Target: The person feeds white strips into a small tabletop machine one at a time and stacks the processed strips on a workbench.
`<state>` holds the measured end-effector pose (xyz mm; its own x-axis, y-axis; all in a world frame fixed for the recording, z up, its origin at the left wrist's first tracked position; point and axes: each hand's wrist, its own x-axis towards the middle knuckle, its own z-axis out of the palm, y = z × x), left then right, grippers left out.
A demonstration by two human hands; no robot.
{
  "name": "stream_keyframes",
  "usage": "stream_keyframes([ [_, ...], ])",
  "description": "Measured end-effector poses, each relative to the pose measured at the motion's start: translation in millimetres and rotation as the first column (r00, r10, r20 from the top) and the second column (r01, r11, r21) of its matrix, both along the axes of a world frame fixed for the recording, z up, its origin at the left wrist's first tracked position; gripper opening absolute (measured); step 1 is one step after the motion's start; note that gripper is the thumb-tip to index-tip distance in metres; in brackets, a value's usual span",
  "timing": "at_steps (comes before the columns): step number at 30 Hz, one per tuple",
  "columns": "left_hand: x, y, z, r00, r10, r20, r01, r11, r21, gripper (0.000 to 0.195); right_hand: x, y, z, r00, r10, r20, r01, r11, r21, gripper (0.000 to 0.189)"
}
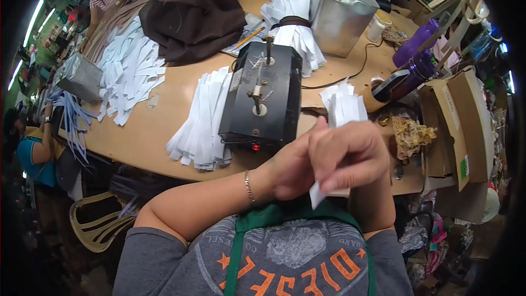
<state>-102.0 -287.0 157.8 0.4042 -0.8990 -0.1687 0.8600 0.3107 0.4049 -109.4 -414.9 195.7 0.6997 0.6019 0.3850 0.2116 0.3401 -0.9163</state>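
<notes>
My right hand [353,152] crosses over my left in front of my chest, its thumb and finger closed on a small white strip end [315,196]. Most of my left hand [291,164] lies behind the right, with a chain bracelet at its wrist; its fingers are hidden. Just beyond both hands is a bundle of white fabric strips [346,105], its near end covered by the right hand. Left of them stands a black electrical box [263,94] with two metal posts on top and a lit red lamp. White strips [203,119] fan out along its left side.
Behind the box are a tied strip bundle [296,33], a metal tin [341,16] and dark brown cloth [193,16]. A strip pile [131,70] lies farther left. At right stand purple bottles [417,43] and a cardboard box [456,127]. Other people work around the table [135,139].
</notes>
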Motion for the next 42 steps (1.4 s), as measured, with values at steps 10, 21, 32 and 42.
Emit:
stream_keyframes([
  [10,9.7,-32.3,-19.4,0.326,-0.032,0.945,-0.522,0.827,0.209,0.030,-29.7,-56.9,-37.4,0.580,-0.795,-0.179,0.760,0.607,-0.232,0.019],
  [21,-2.1,8.0,13.8,-0.153,-0.557,0.817,-0.412,0.787,0.459,0.037,-1.8,-39.0,-41.9,0.595,-0.596,-0.539,0.661,0.744,-0.092,0.012],
  [32,30.8,170.8,5.1,0.471,0.191,0.861,-0.756,0.591,0.283,0.037,81.9,14.9,-43.4,0.704,-0.407,-0.583,0.531,0.846,0.051,0.018],
  [42,35.8,196.0,-48.3,0.534,0.309,0.787,-0.834,0.347,0.430,0.031,97.1,26.8,-32.3,0.750,-0.402,-0.525,0.484,0.875,0.021,0.016],
])
